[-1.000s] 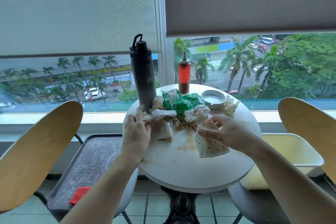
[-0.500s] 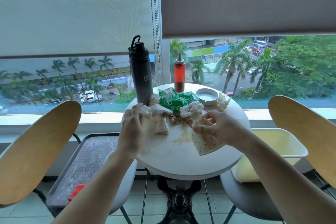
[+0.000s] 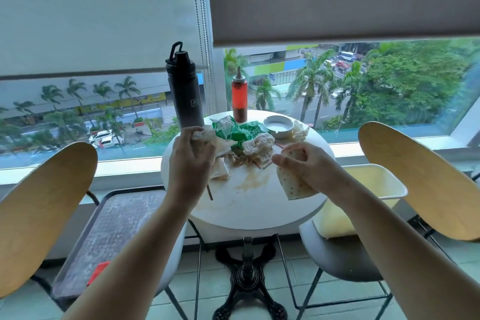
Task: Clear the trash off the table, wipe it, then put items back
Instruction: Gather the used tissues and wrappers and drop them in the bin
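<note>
At frame centre, my left hand [image 3: 192, 161] gripped a crumpled napkin [image 3: 207, 135] and my right hand [image 3: 309, 166] pinched a dotted wrapper [image 3: 292, 186] over the stained bench [image 3: 254, 205], where trash remained, wiping and restocking seemingly undone.

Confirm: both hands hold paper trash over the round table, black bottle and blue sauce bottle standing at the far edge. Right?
Not quite. The sauce bottle is red, not blue, as the head view shows. The rest holds: left hand grips a crumpled napkin, right hand holds a dotted paper wrapper over the round table, black bottle at the far edge.
</note>
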`<state>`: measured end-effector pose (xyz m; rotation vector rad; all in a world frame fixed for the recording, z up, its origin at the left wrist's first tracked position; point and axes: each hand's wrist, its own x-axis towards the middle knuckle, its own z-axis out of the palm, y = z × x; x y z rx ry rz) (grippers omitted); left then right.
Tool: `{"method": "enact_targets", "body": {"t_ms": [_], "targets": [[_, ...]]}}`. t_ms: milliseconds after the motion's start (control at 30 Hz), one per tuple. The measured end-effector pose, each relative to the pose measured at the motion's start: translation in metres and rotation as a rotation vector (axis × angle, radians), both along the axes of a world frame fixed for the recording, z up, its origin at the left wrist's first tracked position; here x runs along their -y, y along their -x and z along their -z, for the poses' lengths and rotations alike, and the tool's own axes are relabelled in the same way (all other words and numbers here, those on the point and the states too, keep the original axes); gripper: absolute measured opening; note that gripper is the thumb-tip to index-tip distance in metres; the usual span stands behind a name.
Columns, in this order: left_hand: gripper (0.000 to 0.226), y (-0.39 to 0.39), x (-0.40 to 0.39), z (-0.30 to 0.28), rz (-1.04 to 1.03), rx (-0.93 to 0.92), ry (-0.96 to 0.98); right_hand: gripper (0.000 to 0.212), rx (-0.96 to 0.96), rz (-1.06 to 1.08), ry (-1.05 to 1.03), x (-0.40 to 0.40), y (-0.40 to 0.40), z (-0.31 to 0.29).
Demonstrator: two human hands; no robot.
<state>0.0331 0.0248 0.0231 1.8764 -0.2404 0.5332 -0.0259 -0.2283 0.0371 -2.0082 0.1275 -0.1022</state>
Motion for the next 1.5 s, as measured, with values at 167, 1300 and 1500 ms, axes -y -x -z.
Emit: {"method": "enact_targets", "body": {"t_ms": [167, 1300, 1500], "targets": [[0.034, 0.008, 0.015, -0.003, 0.041, 0.005, 0.024, 0.059, 0.032, 0.087, -0.036, 0.007, 0.019, 0.0], [0.025, 0.025, 0.354, 0.05, 0.413, -0.156, 0.221, 0.053, 0.019, 0.3, 0.002, 0.275, 0.01, 0.046], [0.026, 0.0, 0.397, 0.089, 0.335, -0.179, 0.181, 0.047, 0.046, 0.277, -0.091, 0.316, -0.009, 0.082]]}}
